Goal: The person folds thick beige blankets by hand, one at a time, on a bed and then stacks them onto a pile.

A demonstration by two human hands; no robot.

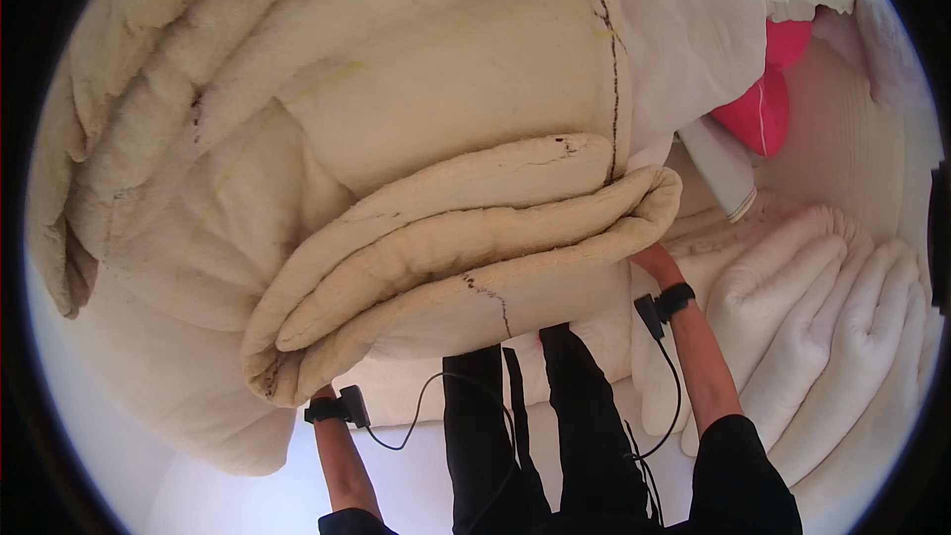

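A thick cream quilt or padded batting (426, 297) lies in front of me, its near part folded over into several layers. Dark stitching or marker lines run along its edge and across the fold. At the fold's lower left end, only a sliver of my left hand (325, 392) shows; its fingers are hidden under the layers. My right hand (654, 260) reaches beneath the fold's right end, and there too the fingers are out of sight. Both hands touch the quilt, but their grip cannot be made out. Each wrist wears a black strap with a small cabled box.
More folded white padding (832, 307) is stacked at the right. Behind it are a pale sheet (693, 30), a bright pink cloth (758, 114) and other white fabric. Thin black cables hang between my wrists and my dark trousers (584, 426).
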